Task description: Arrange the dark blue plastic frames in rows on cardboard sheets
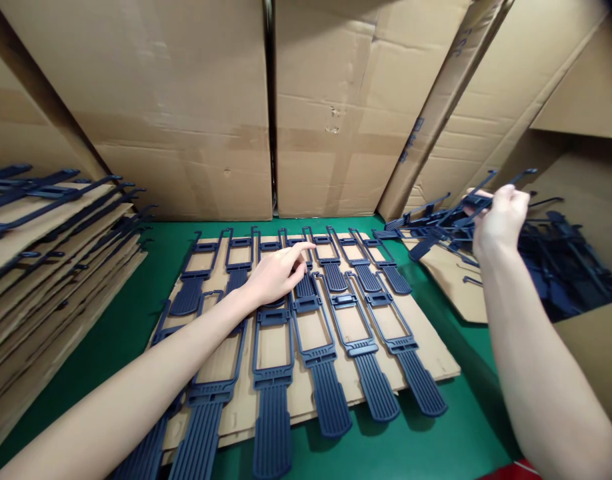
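My left hand point(279, 273) is over the middle of a cardboard sheet point(439, 360), its fingers loosely extended. Beneath and around it lie two rows of dark blue plastic frames with ribbed paddle ends, such as the front-row frame point(326, 393). The fingertips are close to the back row; whether they touch it I cannot tell. At the right, my right hand point(503, 217) pinches a dark blue plastic frame point(475, 199) above a heap of similar frames point(436, 223). The hand partly hides that piece, but its thin hooked arms stick up past the fingers.
Layers of cardboard with more blue frames between them form a stack point(61, 300) on the left. Large cardboard boxes point(186, 120) wall off the back of the green table point(386, 447). On the right, an open carton point(586, 340) holds more frames, beside another cardboard piece point(466, 300).
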`<state>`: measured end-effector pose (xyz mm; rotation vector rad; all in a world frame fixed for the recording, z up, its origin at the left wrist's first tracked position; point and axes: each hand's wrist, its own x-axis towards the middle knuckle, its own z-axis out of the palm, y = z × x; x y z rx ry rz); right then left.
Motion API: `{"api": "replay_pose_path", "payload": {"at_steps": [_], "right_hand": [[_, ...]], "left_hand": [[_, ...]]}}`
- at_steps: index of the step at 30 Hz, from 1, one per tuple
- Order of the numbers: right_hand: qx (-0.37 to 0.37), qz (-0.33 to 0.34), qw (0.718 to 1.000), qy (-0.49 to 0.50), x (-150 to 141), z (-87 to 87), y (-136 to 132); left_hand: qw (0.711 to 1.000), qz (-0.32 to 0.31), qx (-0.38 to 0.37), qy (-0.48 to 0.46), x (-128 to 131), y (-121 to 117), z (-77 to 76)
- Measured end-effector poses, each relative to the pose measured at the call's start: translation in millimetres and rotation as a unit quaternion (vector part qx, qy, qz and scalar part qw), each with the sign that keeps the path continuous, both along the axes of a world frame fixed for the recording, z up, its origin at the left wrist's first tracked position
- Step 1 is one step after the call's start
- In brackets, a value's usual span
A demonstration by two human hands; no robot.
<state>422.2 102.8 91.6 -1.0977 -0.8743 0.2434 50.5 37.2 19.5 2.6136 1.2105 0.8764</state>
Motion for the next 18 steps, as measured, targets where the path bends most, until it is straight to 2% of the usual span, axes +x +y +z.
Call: {"api": "replay_pose_path", "payload": {"at_steps": [3,6,9,11,13,16,18], "right_hand": [[0.005,0.063,0.998,0.008,-9,8.9,-7],[-0.014,0.098,0.990,-0.101,-19,12.3,-22],[-0.097,0.133,0.966,-0.198,-28,15.7,-39],[-0.169,0.180,0.937,-0.249,-33,19.8,-49],[-0.229,0.234,0.892,-0.310,-37,25.3,-58],[-0.286,0.283,0.832,-0.383,-46,34.8,-69],[-0.315,0.320,0.801,-0.395,-52,39.5,-76]], "left_hand": [[1.000,-0.004,0.000,0.003,0,1,0.0],[1.000,-0.007,0.001,0.009,-1,2,0.3],[1.000,-0.011,-0.001,0.016,-1,2,0.5],[1.000,-0.015,0.000,0.018,-2,3,0.6],[1.000,-0.023,0.001,0.019,-2,3,0.7],[0.999,-0.036,0.008,0.027,-1,3,1.4],[0.998,-0.043,0.015,0.031,0,3,2.2]]}}
